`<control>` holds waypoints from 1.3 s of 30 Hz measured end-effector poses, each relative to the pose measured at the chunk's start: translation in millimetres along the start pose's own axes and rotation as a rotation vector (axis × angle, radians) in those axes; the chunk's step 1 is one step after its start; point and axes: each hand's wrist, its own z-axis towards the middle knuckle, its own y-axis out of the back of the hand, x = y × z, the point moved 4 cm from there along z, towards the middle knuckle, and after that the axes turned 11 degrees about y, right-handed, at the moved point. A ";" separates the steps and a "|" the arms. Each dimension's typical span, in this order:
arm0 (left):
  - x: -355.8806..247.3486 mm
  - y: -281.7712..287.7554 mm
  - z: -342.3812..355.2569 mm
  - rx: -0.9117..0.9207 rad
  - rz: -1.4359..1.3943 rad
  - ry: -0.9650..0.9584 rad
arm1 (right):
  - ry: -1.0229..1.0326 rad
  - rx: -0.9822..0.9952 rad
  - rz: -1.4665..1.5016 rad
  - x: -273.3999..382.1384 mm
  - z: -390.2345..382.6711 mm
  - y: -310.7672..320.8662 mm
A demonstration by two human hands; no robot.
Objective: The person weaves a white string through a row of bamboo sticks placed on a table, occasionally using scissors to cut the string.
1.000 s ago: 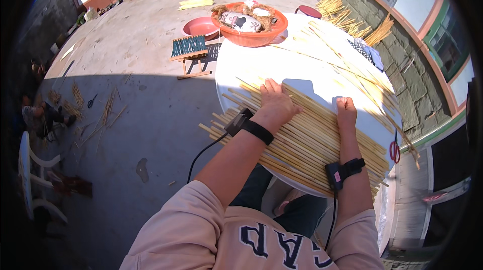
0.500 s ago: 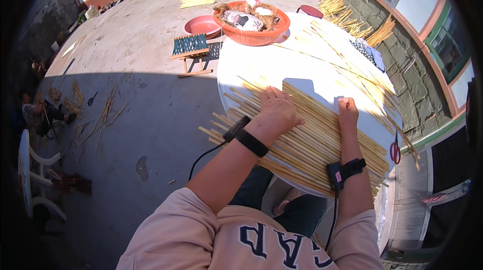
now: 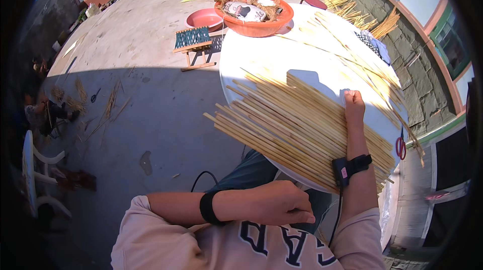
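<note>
A mat-like row of pale straw sticks (image 3: 284,129) lies side by side across the near part of the white round table (image 3: 256,53). My right hand (image 3: 354,103) is closed on a small white piece, hard to make out, at the sticks' upper right edge, with the forearm across them. My left hand (image 3: 284,202) is below the sticks in front of my shirt, fingers curled downward, whatever they hold hidden. Red-handled scissors (image 3: 400,146) hang by the table's right rim.
An orange basin (image 3: 254,28) with a bag and fibre stands at the far rim, beside a pink basin (image 3: 193,17) and wooden folding stool (image 3: 193,48). Loose straws (image 3: 377,79), cloth (image 3: 380,51) and straw bundles line the right. A seated person (image 3: 43,114) is at far left.
My left hand has left the top of the sticks, moving down toward my body and curling. My right hand stays at the upper right edge. The view has shifted slightly.
</note>
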 end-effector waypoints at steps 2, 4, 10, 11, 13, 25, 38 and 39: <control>48.5 6.0 -26.2 -0.118 -0.043 0.219 | 0.005 0.003 -0.015 11.2 -1.0 -2.6; 84.4 19.3 -51.2 -0.378 -0.094 0.337 | -0.005 0.011 -0.035 5.4 -0.9 2.1; 130.2 44.2 -86.2 -0.904 -0.671 0.358 | -0.042 0.018 -0.011 9.5 -3.1 3.0; 130.8 51.7 -85.2 -0.938 -0.902 0.259 | -0.050 0.018 -0.020 6.5 -2.5 2.5; 130.9 65.0 -80.0 -0.962 -1.142 0.151 | -0.040 0.020 0.000 1.7 -2.2 4.5; 132.4 77.0 -63.0 -1.068 -1.175 0.070 | -0.010 0.020 0.037 0.7 0.0 6.0; 143.3 89.7 -64.2 -1.257 -1.217 -0.114 | -0.009 0.034 -0.029 0.2 0.7 8.4; 145.0 90.9 -65.2 -1.320 -1.231 -0.165 | -0.016 0.031 -0.028 3.0 -0.6 6.5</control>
